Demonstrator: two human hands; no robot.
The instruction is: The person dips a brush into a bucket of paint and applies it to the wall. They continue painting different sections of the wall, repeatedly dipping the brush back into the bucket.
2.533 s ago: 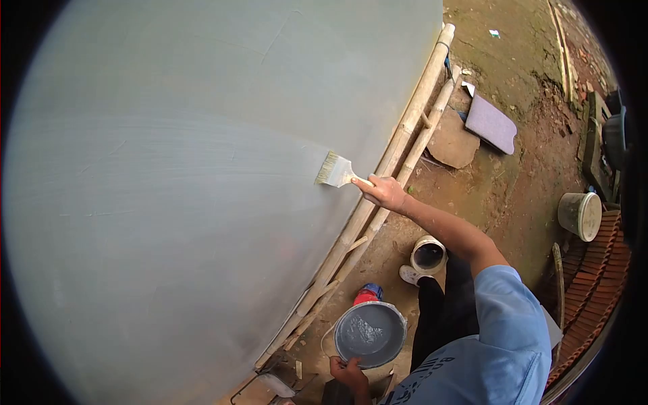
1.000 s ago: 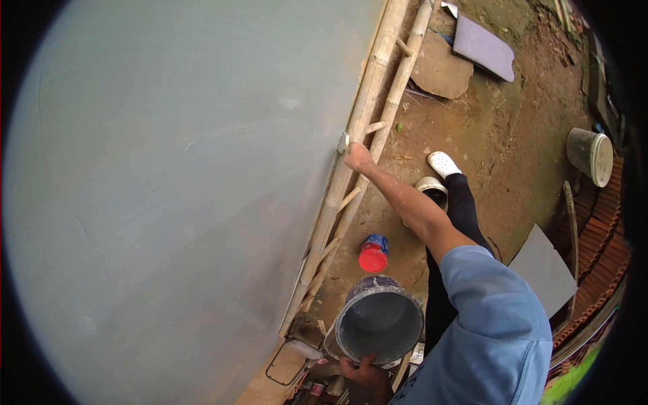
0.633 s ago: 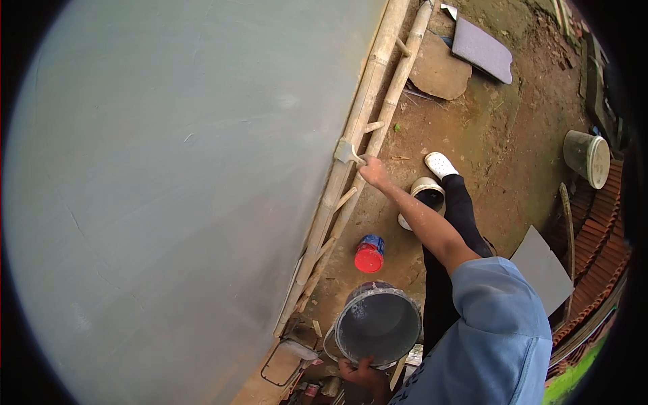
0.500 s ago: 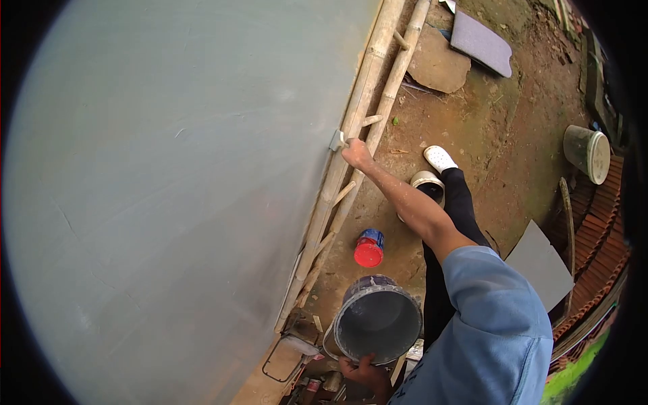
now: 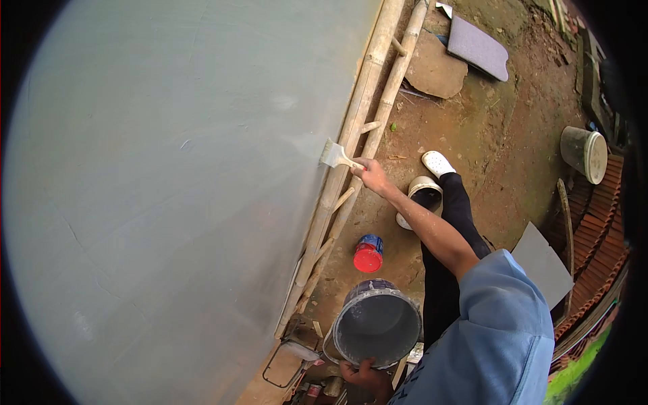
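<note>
A wide paintbrush (image 5: 335, 154) with a pale handle is in my right hand (image 5: 370, 175), fingers closed around the handle. Its bristles meet, or come very near, the edge of the grey wall (image 5: 169, 169), beside the bamboo ladder (image 5: 331, 185). Low in the view, my left hand (image 5: 364, 378) grips the rim of a large dark bucket (image 5: 378, 324), which is tilted so that its grey-coated inside faces me. Part of that hand is in shadow. What the bucket holds, if anything, I cannot make out.
A small red and blue can (image 5: 368, 254) stands on the dirt ground near the ladder. By my feet, in white shoes (image 5: 438, 163), is a pale bucket (image 5: 424, 192). Farther right are another bucket (image 5: 586, 154), a grey sheet (image 5: 542, 263) and stacked roof tiles (image 5: 597, 236).
My right hand has moved slightly down and right, and the brush has swung so its whole head now shows. The left hand still holds the bucket in nearly the same place.
</note>
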